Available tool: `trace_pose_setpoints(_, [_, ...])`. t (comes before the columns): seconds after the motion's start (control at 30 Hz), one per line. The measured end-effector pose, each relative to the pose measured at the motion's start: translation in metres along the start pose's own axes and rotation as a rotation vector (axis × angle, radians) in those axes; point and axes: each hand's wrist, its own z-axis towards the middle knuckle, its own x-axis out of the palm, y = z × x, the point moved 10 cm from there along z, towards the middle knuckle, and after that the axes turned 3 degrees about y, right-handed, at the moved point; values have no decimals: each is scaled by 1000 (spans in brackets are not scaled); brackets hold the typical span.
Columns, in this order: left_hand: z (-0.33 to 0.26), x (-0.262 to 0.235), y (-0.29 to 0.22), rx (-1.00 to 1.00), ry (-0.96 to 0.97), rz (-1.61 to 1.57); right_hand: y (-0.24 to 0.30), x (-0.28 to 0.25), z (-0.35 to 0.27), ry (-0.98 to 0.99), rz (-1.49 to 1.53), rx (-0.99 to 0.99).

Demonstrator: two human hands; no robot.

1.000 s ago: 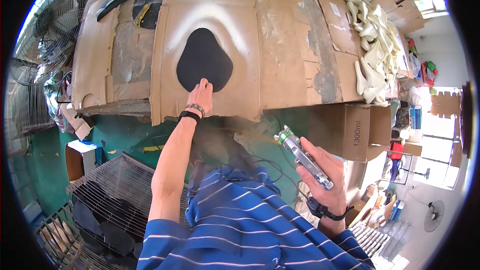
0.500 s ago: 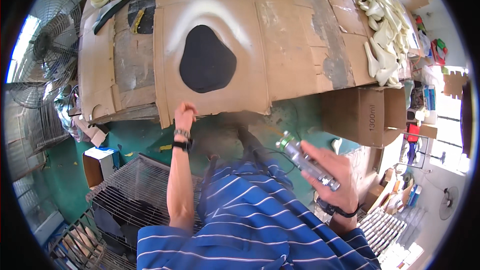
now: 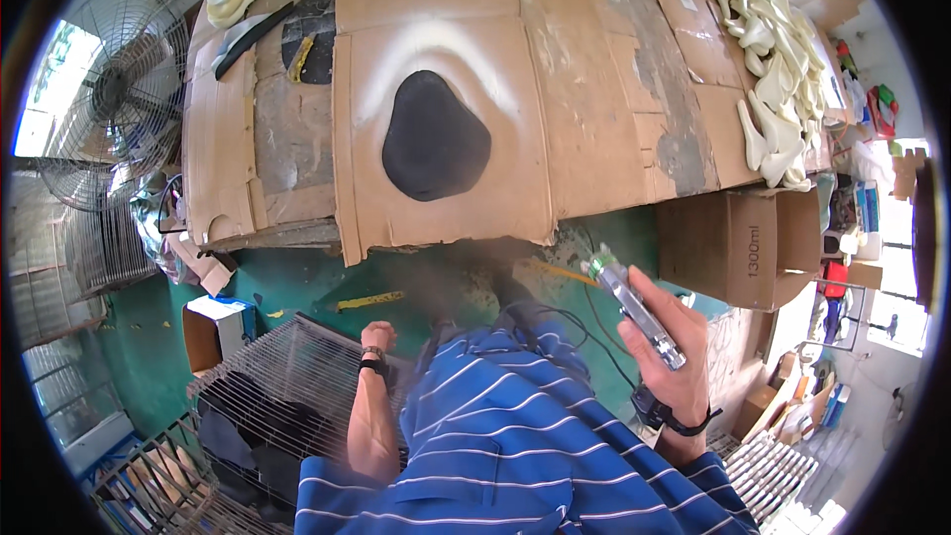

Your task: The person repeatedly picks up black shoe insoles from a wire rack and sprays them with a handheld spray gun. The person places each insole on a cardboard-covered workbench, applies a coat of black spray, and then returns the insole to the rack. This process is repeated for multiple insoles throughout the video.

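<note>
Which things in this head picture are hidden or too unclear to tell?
- Left hand: small, turned away; its fingers cannot be read.
- Spray can: lower part covered by the right hand.
- Wire rack: partly behind the left forearm and striped shirt.
- White moulded pieces: bent near the rim.

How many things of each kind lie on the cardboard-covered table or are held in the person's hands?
Flat black rounded pad on the cardboard: 1
Silver spray can with a green tip in the right hand: 1
Heap of cream-white curved moulded pieces: 1 heap, pieces too many to count
Total: 3
</note>
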Motion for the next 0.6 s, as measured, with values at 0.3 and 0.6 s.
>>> trace_pose_setpoints(0.3, [-1,26,3,-77,117,-60,16,28,1,164,77,-64])
trace_pose_setpoints(0.6, [-16,44,-75,146,151,68,-5,13,-14,176,37,-9])
